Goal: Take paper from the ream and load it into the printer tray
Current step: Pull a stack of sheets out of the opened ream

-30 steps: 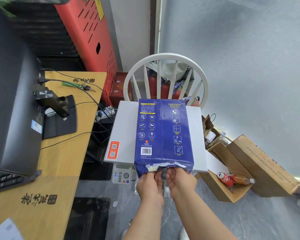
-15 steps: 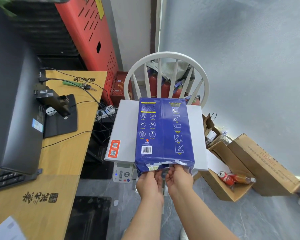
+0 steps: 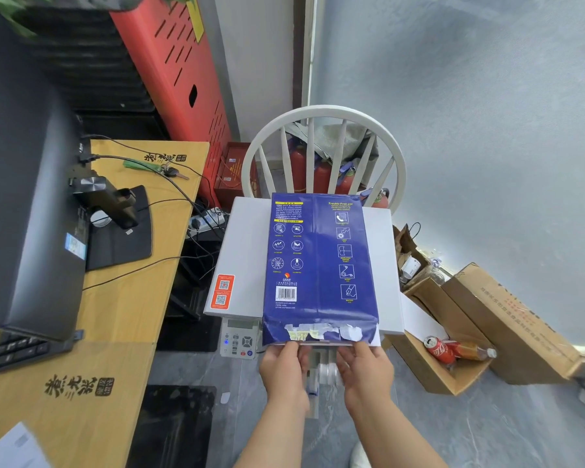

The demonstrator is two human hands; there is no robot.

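Note:
A blue paper ream [image 3: 318,258] lies lengthwise on top of the white printer [image 3: 244,251], its torn near end hanging over the printer's front edge. White sheet edges show at that open end. My left hand [image 3: 284,373] and my right hand [image 3: 365,373] are side by side at the torn end, fingers curled under the wrapper's lip. The printer's control panel [image 3: 238,339] shows just left of my left hand. My hands hide most of the printer's front below the ream.
The printer sits on a white spindle-back chair [image 3: 321,111]. A wooden desk [image 3: 122,332] with a dark monitor [image 3: 24,197] and cables is at the left. Cardboard boxes [image 3: 507,319] stand on the floor at the right, one holding a red can [image 3: 438,349].
My two hands have spread apart along the ream's torn end, and the opening now shows more white paper. The ream itself has stayed in place.

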